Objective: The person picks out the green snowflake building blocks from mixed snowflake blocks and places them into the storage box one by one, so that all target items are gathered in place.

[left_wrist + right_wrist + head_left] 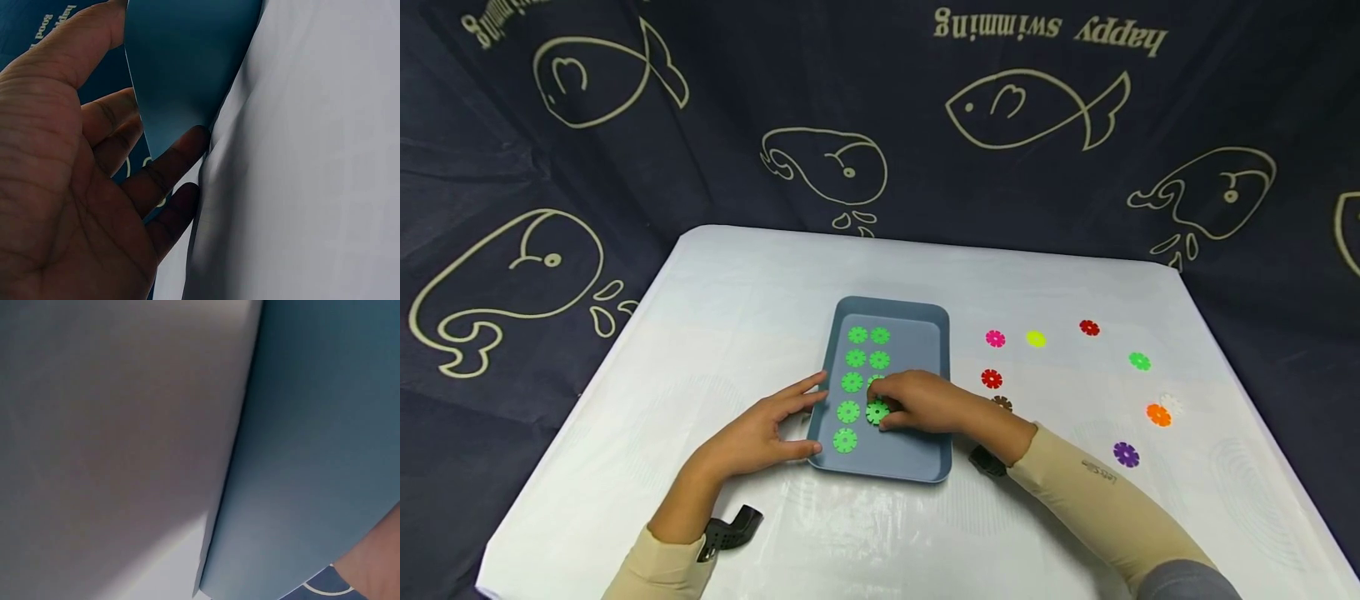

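A blue-grey tray (917, 458) holds several green notched discs (852, 382) in two columns. My right hand (917, 402) reaches over the tray's right side and pinches a green notched disc (877, 412) between thumb and fingers, low in the right column. Just above it, another disc is partly covered by those fingers. At the tray's left side, my left hand (760, 429) rests with fingers spread against the rim. The left wrist view shows its loosely bent fingers by the tray's outer wall (187, 62). The right wrist view shows mostly tray wall (312, 425), with the fingertips hidden.
Right of the tray, loose notched discs lie on the white tablecloth (1022, 517): pink (996, 338), yellow (1036, 339), red (1089, 327), green (1140, 361), orange (1158, 415), purple (1126, 454). A brown disc (1002, 403) lies close to my right forearm. Dark fish-printed fabric (910, 192) hangs behind.
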